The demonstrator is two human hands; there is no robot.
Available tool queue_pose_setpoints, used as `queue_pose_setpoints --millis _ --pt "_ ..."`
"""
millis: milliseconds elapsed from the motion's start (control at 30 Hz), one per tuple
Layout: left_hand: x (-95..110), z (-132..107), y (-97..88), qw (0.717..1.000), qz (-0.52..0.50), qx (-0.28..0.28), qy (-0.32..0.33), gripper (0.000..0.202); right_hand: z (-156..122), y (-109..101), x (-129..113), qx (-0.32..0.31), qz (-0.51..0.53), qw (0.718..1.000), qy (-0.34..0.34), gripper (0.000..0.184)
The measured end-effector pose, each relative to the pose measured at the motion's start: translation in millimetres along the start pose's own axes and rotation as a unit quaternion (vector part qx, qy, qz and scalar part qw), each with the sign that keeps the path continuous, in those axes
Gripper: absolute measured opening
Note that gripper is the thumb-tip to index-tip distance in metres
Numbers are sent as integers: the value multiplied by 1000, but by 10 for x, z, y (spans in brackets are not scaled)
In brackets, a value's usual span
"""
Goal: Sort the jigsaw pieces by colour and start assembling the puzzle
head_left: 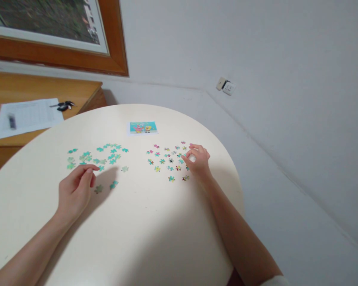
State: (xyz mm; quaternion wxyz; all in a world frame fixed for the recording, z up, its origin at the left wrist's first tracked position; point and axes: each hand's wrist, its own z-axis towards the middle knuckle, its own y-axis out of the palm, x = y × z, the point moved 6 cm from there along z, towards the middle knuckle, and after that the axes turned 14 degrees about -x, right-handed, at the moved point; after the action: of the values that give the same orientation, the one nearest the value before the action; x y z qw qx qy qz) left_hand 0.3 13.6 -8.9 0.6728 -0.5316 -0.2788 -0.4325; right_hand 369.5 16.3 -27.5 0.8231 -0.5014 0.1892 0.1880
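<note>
My left hand [76,190] hovers over the left side of the table, its fingers curled in and the thumb near the index finger. Whether anything is between them I cannot make out. A teal jigsaw piece [101,168] shows right at its index fingertip. Close by lie a pale green piece [98,189] and a teal-green piece [113,185]. My right hand [199,161] is over the right edge of a group of multicoloured jigsaw pieces [171,161]. Its thumb and index finger are apart, with a gap between them; several pieces are partly hidden under it.
A small picture card [143,127] with cartoon figures on teal lies at the back of the round cream table [131,234]. More teal and green pieces [111,156] lie left of centre. A wooden desk [83,89] at left bears paper [32,113] and keys [64,105].
</note>
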Motion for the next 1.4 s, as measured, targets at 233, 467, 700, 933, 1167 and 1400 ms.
queue_pose_setpoints --millis 233,467,700,933,1167,1400 --pt "-29 11 16 1000 -2 -4 -2 23 -8 -53 -36 17 -24 999 -13 19" --pt "-29 8 10 1000 -5 -1 -4 22 -19 -55 -45 15 -20 1000 -14 18" --pt "-58 8 5 1000 -7 5 -9 23 7 -81 -25 27 8 1000 -9 30" --pt "-47 9 3 1000 -16 2 -12 20 10 -99 -38 28 25 999 -5 41" --pt "-22 9 3 1000 -14 3 -5 21 9 -90 -37 22 30 999 0 45" --pt "-56 4 1 1000 -18 1 -15 21 18 -66 -13 23 29 999 -8 47"
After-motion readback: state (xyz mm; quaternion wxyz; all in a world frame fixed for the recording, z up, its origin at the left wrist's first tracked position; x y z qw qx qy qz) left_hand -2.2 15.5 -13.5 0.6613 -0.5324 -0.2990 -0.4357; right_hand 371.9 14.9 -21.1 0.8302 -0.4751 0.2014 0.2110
